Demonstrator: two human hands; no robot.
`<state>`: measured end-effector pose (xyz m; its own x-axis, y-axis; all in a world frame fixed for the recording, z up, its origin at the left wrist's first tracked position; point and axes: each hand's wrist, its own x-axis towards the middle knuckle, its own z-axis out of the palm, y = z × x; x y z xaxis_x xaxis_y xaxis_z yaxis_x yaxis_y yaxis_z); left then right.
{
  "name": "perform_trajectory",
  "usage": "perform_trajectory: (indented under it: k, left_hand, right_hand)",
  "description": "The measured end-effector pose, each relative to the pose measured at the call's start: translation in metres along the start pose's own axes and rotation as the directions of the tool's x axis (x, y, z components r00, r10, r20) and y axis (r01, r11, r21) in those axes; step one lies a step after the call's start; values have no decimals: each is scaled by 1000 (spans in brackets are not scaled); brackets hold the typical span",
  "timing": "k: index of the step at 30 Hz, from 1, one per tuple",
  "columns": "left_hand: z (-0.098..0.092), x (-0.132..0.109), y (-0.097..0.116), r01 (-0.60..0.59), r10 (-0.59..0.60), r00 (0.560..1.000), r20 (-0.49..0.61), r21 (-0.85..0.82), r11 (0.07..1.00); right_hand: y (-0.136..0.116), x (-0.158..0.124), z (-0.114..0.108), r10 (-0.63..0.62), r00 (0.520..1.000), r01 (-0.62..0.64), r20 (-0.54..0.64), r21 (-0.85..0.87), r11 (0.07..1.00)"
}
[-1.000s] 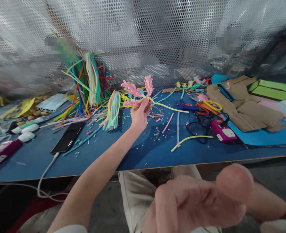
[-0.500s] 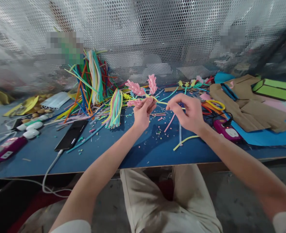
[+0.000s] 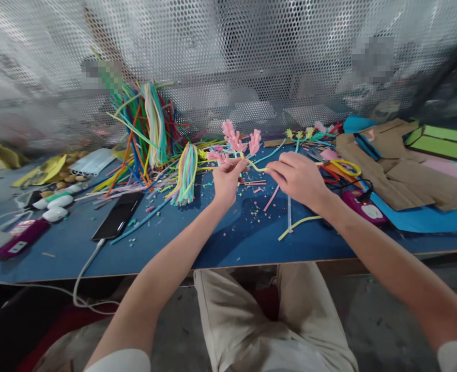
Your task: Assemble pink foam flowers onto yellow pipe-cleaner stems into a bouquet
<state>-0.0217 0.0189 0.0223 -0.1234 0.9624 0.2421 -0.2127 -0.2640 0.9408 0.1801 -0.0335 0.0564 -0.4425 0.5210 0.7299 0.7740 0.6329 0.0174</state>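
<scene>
Over the middle of the blue table I hold a pipe cleaner flower stem with pink fuzzy blossoms (image 3: 231, 136) at its top. My left hand (image 3: 226, 182) pinches it just below the blossoms, between thumb and fingers. From there a yellow pipe cleaner (image 3: 257, 168) runs rightward in a shallow bend. Its other end disappears into the closed fingers of my right hand (image 3: 300, 178). Beneath my hands lie a pink pipe cleaner piece (image 3: 272, 197), a clear strip (image 3: 289, 213) and a yellow-green pipe cleaner (image 3: 296, 226).
A bundle of pastel pipe cleaners (image 3: 185, 175) and a taller pile (image 3: 153, 124) stand left. A phone (image 3: 117, 217) charges near the front edge (image 3: 166, 273). At right are cardboard pieces (image 3: 410, 178), yellow-handled scissors (image 3: 345, 168) and a purple power strip (image 3: 364, 208). Perforated metal stands behind.
My right hand has closed its fingers on the yellow pipe cleaner and lowered slightly. The pink blossoms have swung to the right above my left hand.
</scene>
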Motion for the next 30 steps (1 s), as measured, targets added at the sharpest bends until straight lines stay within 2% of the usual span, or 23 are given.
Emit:
perform_trajectory:
  k: [4,10,11,13,15,18,20,24,27,30]
  left_hand:
    - [1,-5,4,-57,44,988,145,84,995]
    - [3,-12,10,9,-37,942,333,85,996]
    - [3,-12,10,36,-57,935,350,67,997]
    - [4,-14,12,92,-96,919,383,29,995]
    - [4,-16,14,153,-144,884,444,16,988]
    - [4,-19,20,219,-193,803,563,22,975]
    - [2,-18,22,236,-190,784,592,0,972]
    - [0,-13,19,229,-153,840,521,-84,970]
    - [0,-9,10,203,-118,893,434,-154,967]
    - [2,-5,3,134,-69,954,291,-208,969]
  right_hand:
    - [3,23,-33,-109,994,109,-18,-25,994]
    - [35,66,-56,-216,967,198,136,132,971]
    - [41,71,-57,-203,966,176,161,167,970]
    - [53,78,-58,-123,964,53,237,280,959]
    - [61,81,-57,-55,950,-75,309,394,916]
    - [66,82,-49,16,898,-261,439,503,824]
    - [68,79,-41,56,867,-358,495,540,762]
    - [67,68,-14,154,852,-465,500,587,663]
    - [61,54,8,203,850,-479,485,555,680]
    - [50,38,24,263,833,-518,486,521,679]
